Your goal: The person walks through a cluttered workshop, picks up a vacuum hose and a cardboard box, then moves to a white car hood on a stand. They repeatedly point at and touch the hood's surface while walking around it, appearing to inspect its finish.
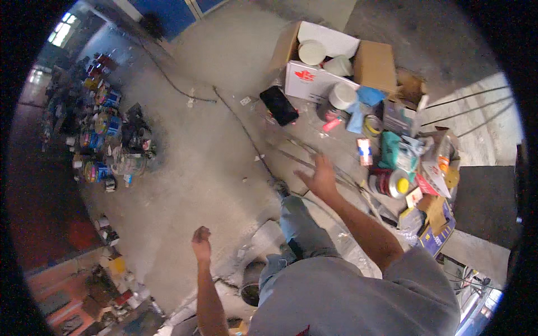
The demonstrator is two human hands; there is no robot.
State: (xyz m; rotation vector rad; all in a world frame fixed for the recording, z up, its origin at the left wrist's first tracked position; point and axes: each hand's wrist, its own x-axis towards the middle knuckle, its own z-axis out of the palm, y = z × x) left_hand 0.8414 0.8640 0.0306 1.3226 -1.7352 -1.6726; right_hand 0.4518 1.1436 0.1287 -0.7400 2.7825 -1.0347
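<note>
My right hand (320,178) is raised over the cluttered ledge, thumb and fingers apart, with nothing in it. Nearest to it are long thin sticks or rods (347,178) lying along the ledge. Farther off lie a black phone-like slab (278,105), a red tube-shaped thing (332,124) and a small white-and-red packet (364,151). My left hand (202,243) hangs over the floor on the left, apart from any object. Its fingers are curled together; whether they hold anything small is hidden.
An open white carton (319,81) holds white tubs. Beside it are a tin with a yellow cap (398,183), blue cloth (356,116) and a green bag (390,150). A dark cable (241,124) crosses the floor. Several cans and bottles (106,126) stand at left. A bucket (252,280) is near my legs.
</note>
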